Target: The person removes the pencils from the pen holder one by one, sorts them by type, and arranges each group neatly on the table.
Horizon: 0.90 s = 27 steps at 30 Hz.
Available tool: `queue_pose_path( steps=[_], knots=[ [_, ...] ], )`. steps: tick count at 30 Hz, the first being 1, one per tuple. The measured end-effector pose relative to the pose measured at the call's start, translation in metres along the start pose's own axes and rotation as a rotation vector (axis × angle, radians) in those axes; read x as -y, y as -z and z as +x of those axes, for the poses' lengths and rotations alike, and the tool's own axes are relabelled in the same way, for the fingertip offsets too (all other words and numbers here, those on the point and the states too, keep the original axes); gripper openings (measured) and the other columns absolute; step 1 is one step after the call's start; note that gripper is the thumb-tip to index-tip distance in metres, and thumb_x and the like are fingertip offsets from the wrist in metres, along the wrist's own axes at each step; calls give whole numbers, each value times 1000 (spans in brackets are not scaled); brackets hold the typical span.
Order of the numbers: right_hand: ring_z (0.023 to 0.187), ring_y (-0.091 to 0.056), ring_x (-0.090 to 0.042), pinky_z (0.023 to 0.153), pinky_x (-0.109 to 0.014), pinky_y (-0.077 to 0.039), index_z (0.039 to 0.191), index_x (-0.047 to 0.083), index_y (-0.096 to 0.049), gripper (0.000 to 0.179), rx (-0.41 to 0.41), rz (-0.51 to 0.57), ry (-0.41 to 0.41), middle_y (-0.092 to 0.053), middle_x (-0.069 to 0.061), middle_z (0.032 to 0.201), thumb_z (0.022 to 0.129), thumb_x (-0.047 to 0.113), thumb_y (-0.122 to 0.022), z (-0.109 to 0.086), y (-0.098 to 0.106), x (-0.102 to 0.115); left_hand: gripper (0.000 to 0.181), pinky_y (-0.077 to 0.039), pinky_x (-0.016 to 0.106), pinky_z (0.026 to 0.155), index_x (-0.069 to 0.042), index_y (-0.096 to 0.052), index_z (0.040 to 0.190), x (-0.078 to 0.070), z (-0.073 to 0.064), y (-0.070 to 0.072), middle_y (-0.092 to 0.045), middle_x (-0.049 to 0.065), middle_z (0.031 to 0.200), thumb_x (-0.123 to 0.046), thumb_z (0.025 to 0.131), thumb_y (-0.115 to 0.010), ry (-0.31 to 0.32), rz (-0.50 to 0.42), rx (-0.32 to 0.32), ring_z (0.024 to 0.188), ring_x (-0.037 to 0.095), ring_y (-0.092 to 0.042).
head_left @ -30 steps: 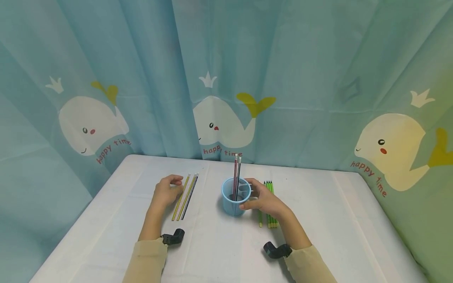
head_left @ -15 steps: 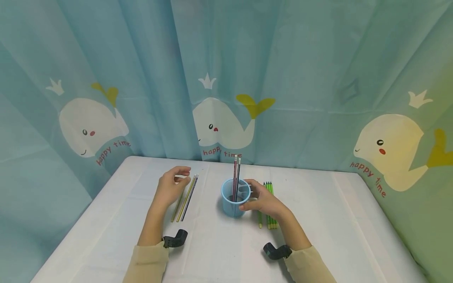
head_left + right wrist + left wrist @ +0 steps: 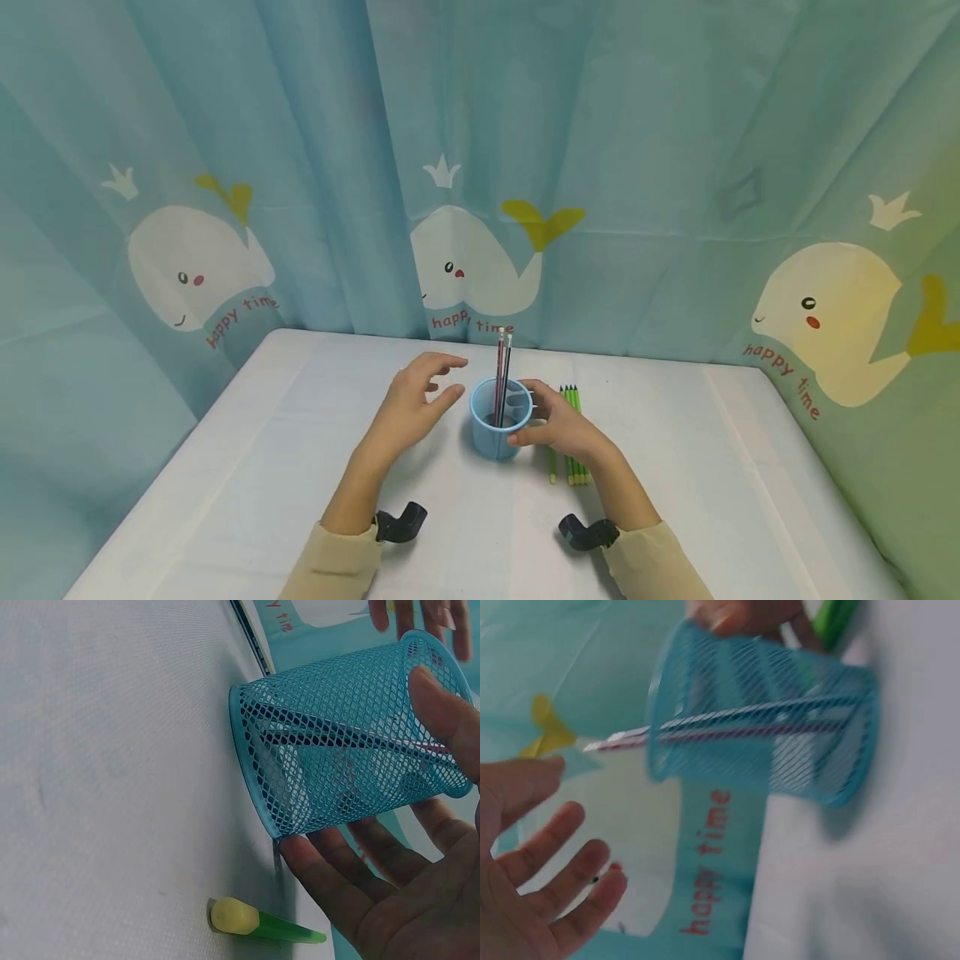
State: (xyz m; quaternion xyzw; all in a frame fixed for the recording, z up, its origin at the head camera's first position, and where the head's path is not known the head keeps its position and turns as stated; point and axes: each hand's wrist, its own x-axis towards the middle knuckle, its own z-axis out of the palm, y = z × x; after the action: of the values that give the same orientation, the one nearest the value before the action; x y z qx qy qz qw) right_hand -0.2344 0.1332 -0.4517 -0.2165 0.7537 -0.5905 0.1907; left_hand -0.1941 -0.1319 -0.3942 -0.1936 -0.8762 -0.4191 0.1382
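A light blue mesh pencil cup point(image 3: 491, 442) stands on the white table with two slim pencils point(image 3: 501, 367) upright inside, a reddish and a dark one. My right hand point(image 3: 566, 429) holds the cup from its right, thumb near the rim and fingers round the far side. To the cup's left, my left hand point(image 3: 412, 408) is raised with nothing in it; its fingers point(image 3: 547, 855) are spread in the left wrist view. A dark pencil point(image 3: 251, 634) on the table shows beyond the cup in the right wrist view, while in the head view my left hand and forearm hide that spot.
Several green pencils point(image 3: 576, 442) lie under and beside my right wrist, one point(image 3: 285, 928) apart from the others. A blue-green curtain point(image 3: 645, 167) with whale prints hangs along the table's back edge. Each wrist wears a black camera point(image 3: 401, 523).
My left hand has lifted from beside the yellow and dark pencils on the left and moved right, toward the cup. My right hand and the cup have stayed in place.
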Motion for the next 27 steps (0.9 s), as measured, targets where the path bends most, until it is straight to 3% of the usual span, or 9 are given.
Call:
queue_pose_path(
  steps=[5,11,15,18,20,27],
  knots=[
    [131,-50,-40,105,-60,-44,144,12,-45,76,-6,-3,-1,-53,-12,141,78,12,-83,0,0,-1,38,-46,52,107,-19,-61,133,0,-1,-22,-55,4,141,-33,98,-65,-117,145,49,133,25,-49],
    [130,-50,-39,104,-56,-45,144,13,-45,75,5,2,2,-54,-12,139,79,12,-82,0,0,-1,60,-42,60,109,-25,-48,148,0,-4,-42,-40,6,156,-54,96,-57,-124,323,127,144,36,-36],
    [130,-50,-39,104,-55,-46,144,14,-45,75,11,-3,4,-54,-12,139,80,13,-82,-1,0,-1,69,-36,60,114,-24,-40,153,-2,-5,-51,-32,9,161,-65,98,-40,-127,401,193,145,43,-31],
    [131,-49,-40,105,-57,-45,145,14,-44,75,6,-7,5,-53,-12,140,80,13,-82,-1,1,-1,76,-30,57,118,-22,-36,155,-3,-5,-56,-29,11,162,-70,98,-25,-128,420,225,146,44,-29],
    [132,-49,-40,105,-57,-44,145,14,-44,76,0,-8,4,-53,-12,141,80,13,-82,-1,1,-1,77,-28,56,120,-20,-35,156,-4,-5,-59,-28,12,162,-68,98,-22,-130,408,237,146,45,-28],
    [126,-53,-34,101,-50,-49,145,14,-45,75,11,11,5,-56,-11,135,80,11,-82,-1,1,1,60,-33,59,116,-16,-36,155,-3,-8,-65,-28,9,163,-50,106,-37,-92,291,230,147,42,-27]
  ],
)
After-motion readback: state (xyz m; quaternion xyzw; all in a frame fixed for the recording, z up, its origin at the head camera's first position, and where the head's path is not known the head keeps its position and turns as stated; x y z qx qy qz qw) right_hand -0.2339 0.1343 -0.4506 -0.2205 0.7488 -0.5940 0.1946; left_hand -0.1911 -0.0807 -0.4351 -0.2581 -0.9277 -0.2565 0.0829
